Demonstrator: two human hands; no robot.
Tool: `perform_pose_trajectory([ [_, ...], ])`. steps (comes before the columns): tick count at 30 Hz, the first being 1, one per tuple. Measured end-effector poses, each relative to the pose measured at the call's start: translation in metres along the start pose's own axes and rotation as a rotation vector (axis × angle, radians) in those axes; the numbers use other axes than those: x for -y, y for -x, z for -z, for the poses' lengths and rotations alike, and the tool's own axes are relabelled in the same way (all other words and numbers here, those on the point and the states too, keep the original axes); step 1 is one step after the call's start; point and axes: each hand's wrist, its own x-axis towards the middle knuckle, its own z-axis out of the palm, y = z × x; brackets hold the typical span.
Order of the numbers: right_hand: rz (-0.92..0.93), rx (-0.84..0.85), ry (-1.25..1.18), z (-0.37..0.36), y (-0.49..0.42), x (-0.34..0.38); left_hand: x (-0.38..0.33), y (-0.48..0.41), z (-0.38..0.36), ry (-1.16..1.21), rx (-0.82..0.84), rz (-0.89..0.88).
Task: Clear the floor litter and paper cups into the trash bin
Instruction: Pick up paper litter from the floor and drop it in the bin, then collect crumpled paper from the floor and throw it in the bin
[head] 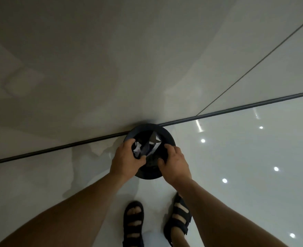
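A round black trash bin (169, 136) stands on the floor against the wall, right in front of my feet. Both my hands are over its mouth. My left hand (126, 157) grips crumpled white paper litter (137, 149) at the bin's left side. A dark wrapper with a pale strip (153, 147) sticks up in the opening between my hands. My right hand (176, 162) has its fingers curled down over the dark right part of the opening; whether it holds anything is hidden in the dark.
The floor is glossy white tile (245, 157) with ceiling lights reflected in it. A dark baseboard strip (58, 148) runs along the wall. My sandalled feet (133, 221) stand just behind the bin.
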Motion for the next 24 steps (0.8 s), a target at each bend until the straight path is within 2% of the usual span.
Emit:
perform_pose_trajectory([
  [7,-0.126,-0.103,-0.039,0.061,0.077,0.013,-0.083,0.036,0.049,-0.314,0.174,-0.232],
  [13,-0.255,-0.262,-0.037,0.125,0.183,0.007,-0.166,0.112,0.067,-0.595,0.316,-0.489],
  [18,-0.397,-0.367,-0.092,0.168,0.289,-0.019,-0.234,0.206,0.044,-0.739,0.434,-0.715],
  [24,-0.606,-0.502,-0.213,0.190,0.438,-0.083,-0.291,0.342,-0.012,-0.912,0.568,-0.945],
])
